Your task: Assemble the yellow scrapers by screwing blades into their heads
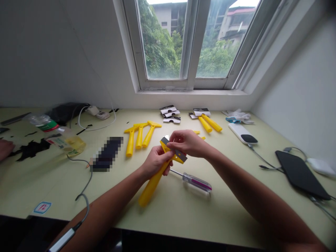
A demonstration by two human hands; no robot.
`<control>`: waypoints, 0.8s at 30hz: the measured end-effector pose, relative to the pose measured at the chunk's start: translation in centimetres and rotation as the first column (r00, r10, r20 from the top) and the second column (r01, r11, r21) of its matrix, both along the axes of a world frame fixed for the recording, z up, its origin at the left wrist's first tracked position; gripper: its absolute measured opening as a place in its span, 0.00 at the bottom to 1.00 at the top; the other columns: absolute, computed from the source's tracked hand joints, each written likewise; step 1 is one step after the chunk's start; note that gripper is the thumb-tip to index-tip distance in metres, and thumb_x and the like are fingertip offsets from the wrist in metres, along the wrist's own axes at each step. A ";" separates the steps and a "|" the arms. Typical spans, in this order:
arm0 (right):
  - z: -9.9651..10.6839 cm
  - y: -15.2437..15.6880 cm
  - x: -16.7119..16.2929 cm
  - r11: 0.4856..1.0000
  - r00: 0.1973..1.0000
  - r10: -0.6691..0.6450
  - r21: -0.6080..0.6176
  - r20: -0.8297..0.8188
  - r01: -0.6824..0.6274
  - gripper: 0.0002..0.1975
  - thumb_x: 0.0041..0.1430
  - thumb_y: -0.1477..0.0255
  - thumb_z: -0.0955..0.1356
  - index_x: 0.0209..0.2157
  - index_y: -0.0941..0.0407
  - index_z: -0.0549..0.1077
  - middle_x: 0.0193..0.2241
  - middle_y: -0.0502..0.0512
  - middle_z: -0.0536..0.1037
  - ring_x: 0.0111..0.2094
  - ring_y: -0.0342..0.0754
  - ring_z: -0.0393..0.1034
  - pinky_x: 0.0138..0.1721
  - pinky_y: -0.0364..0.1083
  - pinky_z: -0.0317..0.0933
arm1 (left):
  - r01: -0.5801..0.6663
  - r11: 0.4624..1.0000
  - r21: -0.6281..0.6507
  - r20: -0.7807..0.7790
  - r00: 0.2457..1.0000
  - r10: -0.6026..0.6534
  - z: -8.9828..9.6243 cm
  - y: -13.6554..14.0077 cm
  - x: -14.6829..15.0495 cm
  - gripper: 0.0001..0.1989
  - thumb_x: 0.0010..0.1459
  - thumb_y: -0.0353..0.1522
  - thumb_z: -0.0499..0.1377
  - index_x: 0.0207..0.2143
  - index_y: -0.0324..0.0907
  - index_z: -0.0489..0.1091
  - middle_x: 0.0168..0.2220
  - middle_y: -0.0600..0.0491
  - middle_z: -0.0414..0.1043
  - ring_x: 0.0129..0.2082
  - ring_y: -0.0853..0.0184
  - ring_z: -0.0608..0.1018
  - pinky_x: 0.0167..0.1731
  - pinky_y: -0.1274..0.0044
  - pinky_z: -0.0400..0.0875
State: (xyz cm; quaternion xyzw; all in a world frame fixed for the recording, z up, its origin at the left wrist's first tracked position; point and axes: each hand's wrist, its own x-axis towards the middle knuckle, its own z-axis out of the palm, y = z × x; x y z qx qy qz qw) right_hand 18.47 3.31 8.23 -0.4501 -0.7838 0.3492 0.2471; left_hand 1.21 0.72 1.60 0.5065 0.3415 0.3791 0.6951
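My left hand [155, 161] is wrapped round the neck of a yellow scraper [152, 187], whose handle slants down to the left. Across the scraper's head lies a grey metal plate [180, 155] with small holes. Closed fingertips of my right hand [185, 142] press together over that plate; anything between them is hidden. Below the hands, a screwdriver [196, 182] with a clear and purple handle lies on the table, its shaft pointing left behind the left hand. Three more yellow scrapers [140, 136] lie side by side further back on the left.
At the back are black-and-white cards [170, 113] and two yellow handles [210, 123] with cards. White gloves [238, 116], a power bank [243, 133] and a black phone-like device [301, 175] with cables lie right. A bottle [59, 134] and another person's hand [5, 148] are left.
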 end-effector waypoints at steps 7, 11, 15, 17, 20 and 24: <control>0.1 0.4 0.6 0.995 0.995 0.088 0.038 0.037 -0.089 0.08 0.55 0.67 0.68 0.31 0.58 0.76 0.23 0.50 0.76 0.24 0.41 0.68 0.26 0.40 0.58 | -0.077 0.997 0.016 -0.011 0.997 0.077 -0.2 0.0 0.1 0.16 0.55 0.42 0.61 0.27 0.37 0.65 0.16 0.56 0.67 0.09 0.72 0.69 0.07 0.84 0.58; -0.4 0.6 0.4 0.994 0.996 0.093 0.052 0.017 -0.093 0.08 0.56 0.67 0.67 0.30 0.57 0.75 0.23 0.50 0.75 0.24 0.41 0.68 0.26 0.40 0.58 | -0.073 0.997 0.032 -0.017 0.997 0.074 0.1 -0.2 0.3 0.16 0.56 0.41 0.60 0.26 0.37 0.65 0.15 0.57 0.65 0.08 0.73 0.67 0.06 0.84 0.56; -0.3 1.4 1.5 0.998 0.999 0.045 0.040 -0.009 -0.044 0.10 0.59 0.65 0.65 0.31 0.57 0.74 0.22 0.49 0.74 0.21 0.41 0.67 0.24 0.40 0.59 | -0.123 0.992 -0.028 -0.034 0.992 0.122 0.8 -0.1 0.2 0.16 0.57 0.43 0.58 0.30 0.38 0.66 0.15 0.59 0.64 0.08 0.73 0.66 0.07 0.84 0.56; 0.2 2.2 3.3 0.997 0.999 -0.040 0.070 0.023 0.038 0.11 0.59 0.63 0.65 0.33 0.56 0.74 0.23 0.49 0.74 0.22 0.41 0.69 0.25 0.41 0.61 | -0.190 0.979 -0.075 -0.037 0.982 0.188 0.9 0.3 0.0 0.16 0.56 0.43 0.59 0.30 0.39 0.64 0.15 0.59 0.64 0.08 0.74 0.66 0.07 0.85 0.56; 0.6 3.8 7.0 0.982 0.967 -0.164 0.129 0.194 0.140 0.13 0.58 0.62 0.65 0.33 0.56 0.75 0.25 0.51 0.77 0.25 0.43 0.71 0.26 0.41 0.61 | -0.288 0.947 -0.144 -0.035 0.958 0.286 0.6 1.2 -0.3 0.16 0.54 0.43 0.60 0.28 0.40 0.62 0.16 0.59 0.64 0.09 0.75 0.66 0.08 0.84 0.56; -0.5 5.4 9.6 0.982 0.882 -0.190 0.094 0.432 0.165 0.13 0.57 0.63 0.66 0.36 0.56 0.77 0.31 0.54 0.79 0.29 0.46 0.72 0.27 0.42 0.61 | -0.346 0.915 -0.209 -0.026 0.937 0.348 -0.2 1.9 -0.6 0.16 0.52 0.43 0.61 0.27 0.41 0.61 0.17 0.58 0.65 0.10 0.74 0.66 0.08 0.83 0.58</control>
